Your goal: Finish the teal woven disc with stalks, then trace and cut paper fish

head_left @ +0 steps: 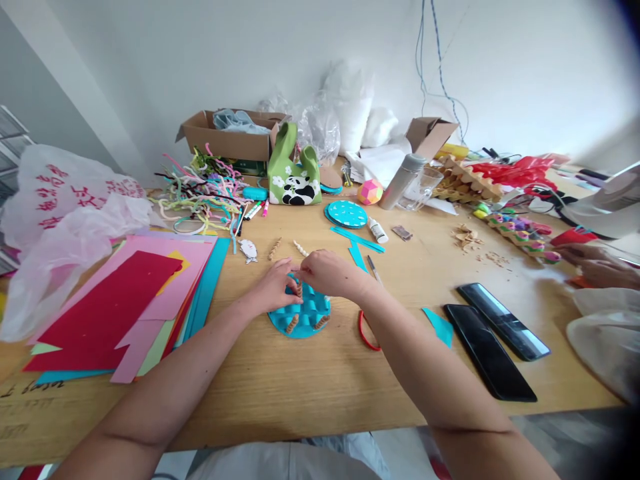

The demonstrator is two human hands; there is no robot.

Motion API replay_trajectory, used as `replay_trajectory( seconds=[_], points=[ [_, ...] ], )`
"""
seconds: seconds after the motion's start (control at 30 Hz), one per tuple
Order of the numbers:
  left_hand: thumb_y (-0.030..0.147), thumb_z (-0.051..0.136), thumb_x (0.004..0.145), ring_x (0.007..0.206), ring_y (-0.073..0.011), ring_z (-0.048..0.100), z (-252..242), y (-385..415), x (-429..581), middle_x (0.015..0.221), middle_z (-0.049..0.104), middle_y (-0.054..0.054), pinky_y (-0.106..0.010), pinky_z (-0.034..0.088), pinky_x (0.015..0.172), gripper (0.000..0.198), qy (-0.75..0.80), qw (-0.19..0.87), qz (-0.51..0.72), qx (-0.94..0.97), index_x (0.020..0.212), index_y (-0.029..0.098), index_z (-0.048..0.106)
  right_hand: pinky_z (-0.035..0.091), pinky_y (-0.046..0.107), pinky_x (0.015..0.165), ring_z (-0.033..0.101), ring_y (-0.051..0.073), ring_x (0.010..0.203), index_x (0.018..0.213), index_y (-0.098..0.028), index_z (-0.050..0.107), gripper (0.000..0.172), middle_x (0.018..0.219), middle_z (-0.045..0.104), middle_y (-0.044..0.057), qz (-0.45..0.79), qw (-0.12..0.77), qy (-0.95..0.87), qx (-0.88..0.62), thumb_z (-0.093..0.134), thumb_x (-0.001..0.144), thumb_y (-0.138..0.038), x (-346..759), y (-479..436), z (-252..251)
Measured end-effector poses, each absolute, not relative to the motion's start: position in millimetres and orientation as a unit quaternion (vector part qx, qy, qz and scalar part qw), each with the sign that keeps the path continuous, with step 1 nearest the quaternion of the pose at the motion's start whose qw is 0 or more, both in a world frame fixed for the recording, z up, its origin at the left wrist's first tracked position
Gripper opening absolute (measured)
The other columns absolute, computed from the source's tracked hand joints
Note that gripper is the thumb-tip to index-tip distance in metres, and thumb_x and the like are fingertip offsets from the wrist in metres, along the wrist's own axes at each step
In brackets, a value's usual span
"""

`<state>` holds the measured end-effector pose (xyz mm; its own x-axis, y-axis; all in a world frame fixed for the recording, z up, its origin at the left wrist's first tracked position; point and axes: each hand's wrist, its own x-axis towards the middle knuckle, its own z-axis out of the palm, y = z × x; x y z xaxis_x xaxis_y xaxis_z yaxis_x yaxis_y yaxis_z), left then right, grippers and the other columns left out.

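Note:
A round blue woven disc point(306, 332) lies on the table beneath both hands. Small brown twisted pieces point(293, 324), which look like coiled pipe cleaner, sit on its near part. My left hand point(274, 288) is closed at the disc's left side, thumb and fingers around an upright brown twisted piece point(299, 289). Directly beside it, my right hand point(327, 272) makes a pinch over the far part of the disc; what its fingertips hold is hidden. Beyond the hands lie another brown twist point(275, 249) and a cream twist point(300, 248).
Coloured sheets point(115, 300) are stacked at left, near a heap of pipe cleaners point(205, 190). A glue bottle point(377, 230), a pen point(374, 269), a red ring point(367, 333) and two phones point(487, 350) lie to the right. Another person's hand point(600, 267) is at far right.

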<state>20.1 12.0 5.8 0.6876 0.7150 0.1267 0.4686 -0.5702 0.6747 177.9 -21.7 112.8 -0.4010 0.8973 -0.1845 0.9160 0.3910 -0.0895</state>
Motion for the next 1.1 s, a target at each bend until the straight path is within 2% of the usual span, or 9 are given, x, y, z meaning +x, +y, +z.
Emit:
replay_trajectory(
  seconds=[0.17, 0.37, 0.6, 0.67, 0.73, 0.8, 0.87, 0.93, 1.1],
  points=[
    [0.028, 0.081, 0.061, 0.135, -0.0315, 0.034, 10.2, 12.6, 18.9, 0.129, 0.058, -0.006, -0.050, 0.029, 0.111, 0.013, 0.348, 0.301, 0.180, 0.869, 0.072, 0.024, 0.074, 0.031, 0.026, 0.056, 0.060, 0.016, 0.068, 0.079, -0.015, 0.071, 0.039, 0.077, 0.071, 0.010, -0.098, -0.001, 0.806, 0.584, 0.041, 0.094, -0.034, 194.3, -30.3, 133.0],
    [0.032, 0.082, 0.060, 0.134, -0.0312, 0.036, 12.4, 16.3, 16.2, 0.127, 0.059, -0.007, -0.049, 0.030, 0.111, 0.019, 0.355, 0.319, 0.190, 0.858, 0.076, 0.024, 0.075, 0.032, 0.026, 0.059, 0.055, 0.013, 0.063, 0.081, -0.015, 0.070, 0.037, 0.074, 0.068, 0.007, -0.134, -0.071, 0.774, 0.614, 0.043, 0.093, -0.035, 212.9, -37.3, 137.3],
    [0.035, 0.081, 0.060, 0.125, -0.0287, 0.047, 21.8, 18.6, 12.8, 0.124, 0.061, -0.009, -0.046, 0.034, 0.107, 0.020, 0.346, 0.346, 0.225, 0.842, 0.076, 0.024, 0.075, 0.034, 0.025, 0.058, 0.055, 0.012, 0.063, 0.082, -0.015, 0.072, 0.027, 0.074, 0.069, 0.006, -0.161, -0.127, 0.763, 0.613, 0.050, 0.088, -0.031, 215.7, -36.8, 131.4],
    [0.038, 0.077, 0.065, 0.114, -0.0258, 0.055, 26.1, 21.1, 9.7, 0.118, 0.064, -0.009, -0.042, 0.042, 0.100, 0.020, 0.352, 0.388, 0.264, 0.810, 0.076, 0.022, 0.075, 0.035, 0.024, 0.058, 0.056, 0.012, 0.062, 0.081, -0.015, 0.072, 0.027, 0.073, 0.069, 0.005, -0.163, -0.155, 0.758, 0.612, 0.051, 0.088, -0.031, 218.8, -33.9, 132.2],
    [0.043, 0.072, 0.070, 0.094, -0.0207, 0.062, 29.0, 26.4, 4.2, 0.104, 0.068, -0.009, -0.035, 0.050, 0.082, 0.027, 0.386, 0.448, 0.331, 0.735, 0.083, 0.020, 0.074, 0.036, 0.024, 0.057, 0.056, 0.012, 0.062, 0.082, -0.015, 0.072, 0.025, 0.073, 0.070, 0.005, -0.169, -0.184, 0.748, 0.615, 0.052, 0.086, -0.031, 224.4, -27.7, 132.7],
    [0.047, 0.071, 0.069, 0.071, -0.0143, 0.061, 30.4, 34.1, -3.1, 0.084, 0.069, -0.006, -0.025, 0.048, 0.060, 0.037, 0.432, 0.489, 0.415, 0.634, 0.091, 0.017, 0.072, 0.038, 0.023, 0.055, 0.056, 0.012, 0.060, 0.087, -0.015, 0.072, 0.024, 0.076, 0.071, 0.004, -0.193, -0.208, 0.737, 0.614, 0.053, 0.085, -0.031, 231.3, -16.8, 130.9],
    [0.046, 0.073, 0.065, 0.055, -0.0091, 0.053, 30.8, 41.9, -10.4, 0.072, 0.066, -0.002, -0.020, 0.038, 0.047, 0.043, 0.465, 0.496, 0.488, 0.548, 0.094, 0.015, 0.070, 0.039, 0.023, 0.053, 0.056, 0.011, 0.060, 0.093, -0.015, 0.071, 0.025, 0.079, 0.072, 0.004, -0.232, -0.216, 0.729, 0.607, 0.053, 0.084, -0.029, 237.3, -1.1, 125.3],
    [0.043, 0.075, 0.061, 0.050, -0.0066, 0.049, 30.7, 47.1, -15.0, 0.068, 0.063, 0.000, -0.018, 0.032, 0.042, 0.044, 0.477, 0.490, 0.532, 0.499, 0.093, 0.014, 0.068, 0.040, 0.022, 0.053, 0.057, 0.011, 0.061, 0.098, -0.014, 0.070, 0.025, 0.080, 0.073, 0.004, -0.260, -0.198, 0.725, 0.606, 0.053, 0.082, -0.025, 241.0, 17.6, 115.7],
    [0.035, 0.072, 0.063, 0.051, -0.0058, 0.048, 28.0, 45.1, -12.1, 0.070, 0.060, 0.001, -0.017, 0.031, 0.041, 0.039, 0.473, 0.491, 0.543, 0.490, 0.096, 0.013, 0.067, 0.039, 0.019, 0.051, 0.060, 0.011, 0.065, 0.094, -0.014, 0.071, 0.022, 0.082, 0.073, 0.004, -0.258, -0.071, 0.731, 0.628, 0.057, 0.081, -0.024, 238.6, 59.9, 83.1]
  ],
)
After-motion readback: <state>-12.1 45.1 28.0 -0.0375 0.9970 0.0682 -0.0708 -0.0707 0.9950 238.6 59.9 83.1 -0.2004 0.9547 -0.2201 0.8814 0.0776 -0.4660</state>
